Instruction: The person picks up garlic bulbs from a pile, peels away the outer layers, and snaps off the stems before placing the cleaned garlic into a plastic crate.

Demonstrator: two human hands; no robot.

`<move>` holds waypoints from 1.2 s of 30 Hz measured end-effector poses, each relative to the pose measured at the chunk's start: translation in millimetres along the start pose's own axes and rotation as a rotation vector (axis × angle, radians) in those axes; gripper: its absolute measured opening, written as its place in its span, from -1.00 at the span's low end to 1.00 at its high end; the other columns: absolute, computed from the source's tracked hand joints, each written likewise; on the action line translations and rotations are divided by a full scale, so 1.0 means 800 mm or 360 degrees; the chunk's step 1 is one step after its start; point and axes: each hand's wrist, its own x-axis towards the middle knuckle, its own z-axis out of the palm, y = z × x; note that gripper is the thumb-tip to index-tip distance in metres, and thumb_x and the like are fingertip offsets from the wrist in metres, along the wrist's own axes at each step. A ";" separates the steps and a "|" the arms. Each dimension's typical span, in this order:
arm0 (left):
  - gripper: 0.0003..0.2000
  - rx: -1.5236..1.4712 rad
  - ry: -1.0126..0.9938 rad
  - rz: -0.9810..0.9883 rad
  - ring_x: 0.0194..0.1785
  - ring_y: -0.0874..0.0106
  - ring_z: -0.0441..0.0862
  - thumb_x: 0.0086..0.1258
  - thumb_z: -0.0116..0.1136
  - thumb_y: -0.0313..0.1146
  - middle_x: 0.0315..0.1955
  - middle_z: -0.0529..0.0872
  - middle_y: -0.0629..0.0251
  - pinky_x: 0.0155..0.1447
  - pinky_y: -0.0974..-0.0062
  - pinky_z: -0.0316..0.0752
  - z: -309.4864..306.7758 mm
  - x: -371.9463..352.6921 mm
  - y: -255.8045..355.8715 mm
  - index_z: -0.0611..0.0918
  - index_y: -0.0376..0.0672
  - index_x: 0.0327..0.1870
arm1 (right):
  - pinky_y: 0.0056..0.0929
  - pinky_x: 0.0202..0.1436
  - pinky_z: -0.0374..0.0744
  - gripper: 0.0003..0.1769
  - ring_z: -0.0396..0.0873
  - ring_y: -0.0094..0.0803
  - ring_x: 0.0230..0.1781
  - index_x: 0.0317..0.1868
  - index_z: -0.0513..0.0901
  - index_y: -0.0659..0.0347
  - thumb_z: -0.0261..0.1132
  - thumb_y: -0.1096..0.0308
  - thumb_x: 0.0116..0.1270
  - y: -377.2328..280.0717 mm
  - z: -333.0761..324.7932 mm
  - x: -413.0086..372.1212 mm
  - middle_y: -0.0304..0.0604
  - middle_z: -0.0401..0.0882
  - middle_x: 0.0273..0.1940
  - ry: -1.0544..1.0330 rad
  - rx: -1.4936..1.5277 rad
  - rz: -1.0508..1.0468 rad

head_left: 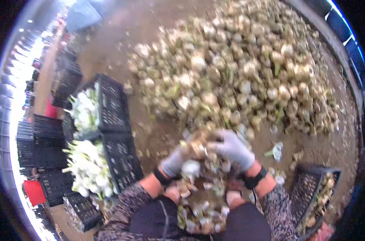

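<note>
Both hands, in pale gloves, grasp one brownish bulb [197, 148]: the left hand [176, 160] takes its left side, and the right hand [232, 148] has its fingers bent over its right side. Motion blur hides exactly where the fingertips press. The bulb is held up off the floor [154, 140], in front of the knees and near the close edge of the pile [238, 72]. That pile of unpeeled bulbs covers much of the floor, reaching toward the raised border [331, 44] along its right edge. Below the hands is a white piece [191, 168], and scraps [202, 217] lie between the legs. On the left, two black crates [115, 102] stand end to end, with white bulbs [90, 168] heaped to their rims, pale stems poking past the left edges. At the floor's near right corner, a tilted crate [311, 193] has scraps along its right side. Between it and the pile, a loose white bulb [275, 152] lies on the floor. A dark band [161, 176] circles the left wrist, another [256, 179] the right.
</note>
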 end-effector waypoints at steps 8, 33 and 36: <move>-0.08 0.0459 -0.0057 0.0465 0.10 0.55 0.50 0.35 0.28 -0.18 0.26 0.46 0.28 0.15 0.56 0.45 0.014 0.004 -0.008 -0.09 -0.14 0.57 | -0.34 -0.37 0.50 -0.78 0.49 -0.50 -0.47 -0.29 0.64 0.35 0.26 0.32 0.22 0.012 0.028 -0.010 -0.09 0.63 -0.49 0.0178 0.0457 0.0063; -0.24 0.0375 -0.0106 0.0373 0.15 0.52 0.52 0.44 0.18 -0.15 0.20 0.51 0.21 0.22 0.52 0.46 0.008 0.011 -0.023 0.05 -0.19 0.52 | -0.52 -0.57 0.26 -0.78 0.25 -0.71 -0.59 -0.62 0.41 0.30 0.15 0.49 0.18 -0.035 0.029 -0.011 -0.42 0.31 -0.64 0.0529 0.0207 -0.0016; -0.38 -0.0529 -0.0242 -0.0385 -0.19 0.38 0.66 0.46 0.04 0.14 -0.11 0.65 0.18 -0.08 0.42 0.62 0.004 -0.008 0.008 0.39 -0.17 0.33 | -0.48 -0.52 0.29 -0.83 0.27 -0.68 -0.55 -0.56 0.43 0.33 0.16 0.49 0.18 -0.009 0.043 -0.008 -0.36 0.33 -0.62 0.0536 0.0335 -0.0044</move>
